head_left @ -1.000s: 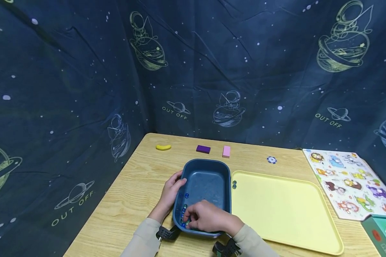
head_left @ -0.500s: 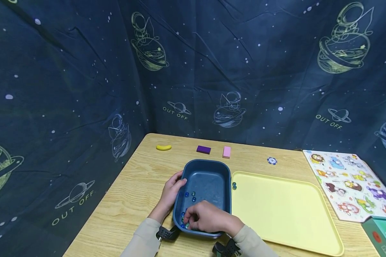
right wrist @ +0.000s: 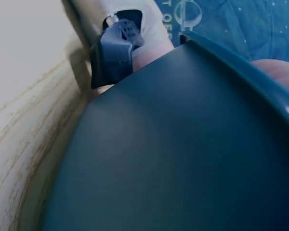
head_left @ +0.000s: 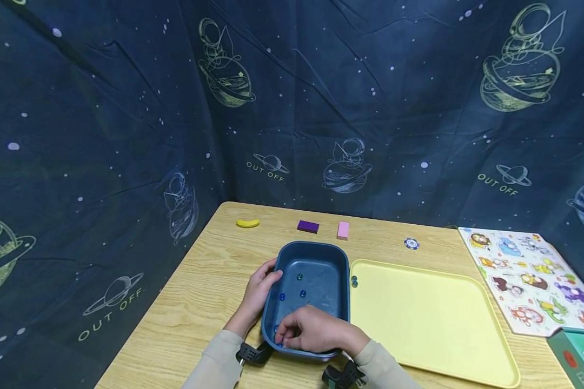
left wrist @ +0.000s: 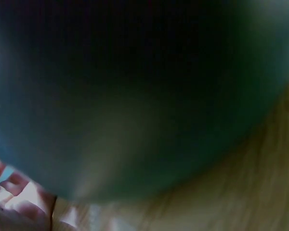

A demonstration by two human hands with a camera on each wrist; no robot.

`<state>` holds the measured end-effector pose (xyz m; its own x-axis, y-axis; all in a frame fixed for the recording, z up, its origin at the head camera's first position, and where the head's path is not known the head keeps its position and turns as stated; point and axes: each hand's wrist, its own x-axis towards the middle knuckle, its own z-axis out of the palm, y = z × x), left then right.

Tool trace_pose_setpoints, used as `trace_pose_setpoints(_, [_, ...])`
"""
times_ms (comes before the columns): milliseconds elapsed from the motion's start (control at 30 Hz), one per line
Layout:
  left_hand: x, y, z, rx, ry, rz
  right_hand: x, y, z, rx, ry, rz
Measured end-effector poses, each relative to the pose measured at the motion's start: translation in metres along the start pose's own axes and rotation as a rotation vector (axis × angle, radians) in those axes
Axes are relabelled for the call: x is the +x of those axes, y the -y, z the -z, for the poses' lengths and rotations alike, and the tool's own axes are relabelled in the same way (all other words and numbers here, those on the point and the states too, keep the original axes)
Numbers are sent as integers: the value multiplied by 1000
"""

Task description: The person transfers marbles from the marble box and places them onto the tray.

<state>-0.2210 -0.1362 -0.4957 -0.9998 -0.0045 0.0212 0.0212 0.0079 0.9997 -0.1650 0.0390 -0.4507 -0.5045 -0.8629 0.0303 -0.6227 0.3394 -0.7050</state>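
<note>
The dark blue bin [head_left: 321,268] stands on the table, its long sides running away from me. My left hand [head_left: 257,294] grips its left rim, thumb on top. My right hand [head_left: 311,328] is down inside the near end, fingers bent at the near left corner. Small blue marbles [head_left: 276,328] lie by those fingertips; whether one is pinched is hidden. Farther in lie a green marble [head_left: 299,276] and two blue marbles [head_left: 303,293]. In the left wrist view a blurred dark surface fills most of the picture. The right wrist view shows the bin's outer wall [right wrist: 149,144].
A yellow tray [head_left: 433,319] adjoins the bin's right side, with two marbles [head_left: 354,281] at its left edge. Behind are a yellow banana-shaped piece [head_left: 247,223], purple block [head_left: 308,226], pink block [head_left: 343,230] and poker chip [head_left: 411,243]. An animal puzzle board [head_left: 530,275] and green box [head_left: 576,351] lie right.
Several marbles have rolled out from under my right hand, and the green one has gone toward the bin's far end. Fewer show by the fingertips. The left hand keeps its hold.
</note>
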Motion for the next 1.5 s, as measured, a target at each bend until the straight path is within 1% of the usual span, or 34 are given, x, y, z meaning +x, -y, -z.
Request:
trace_pose_setpoints(167, [0,-1,1,0,10,-4,1,0,1,46,10,12])
trace_pose_setpoints(333, [0,-1,0,7,1,-1,2,-1,1,78,4,30])
trace_pose_setpoints(433, [0,0,0,16,-5,-4,3,-1,1,94,-45,34])
trace_pose_setpoints(600, [0,0,0,27,-11,1,2,2,7,106,-161,-20])
trace_pose_setpoints(833, [0,-2,0,38,-2,-14,-7,7,31,94,-259,-63])
trace_pose_setpoints(900, [0,-1,0,48,-8,-2,-11,6,39,103,-291,-80])
trace_pose_setpoints(933, [0,-1,0,52,-9,1,-14,10,44,111,-312,-95])
trace_pose_setpoints(1067, [-9,-16,-1,49,2,14,-24,2,60,167,-402,-146])
trace_pose_setpoints(1133, [-13,-24,-2,45,11,8,-30,-3,69,195,-457,-178])
trace_pose_setpoints(1167, [-15,-27,-3,43,13,10,-33,-11,73,206,-483,-191])
trace_pose_setpoints(1267, [-15,-28,-3,48,12,10,-45,-23,86,222,-577,-252])
trace_pose_setpoints(1300, [-15,-28,-3,50,12,9,-49,-28,91,212,-613,-269])
trace_pose_setpoints(1400, [-13,-25,-3,53,12,11,-62,-46,102,153,-714,-341])
trace_pose_setpoints(1500, [-8,-16,0,35,10,14,-75,-63,110,77,-773,-411])
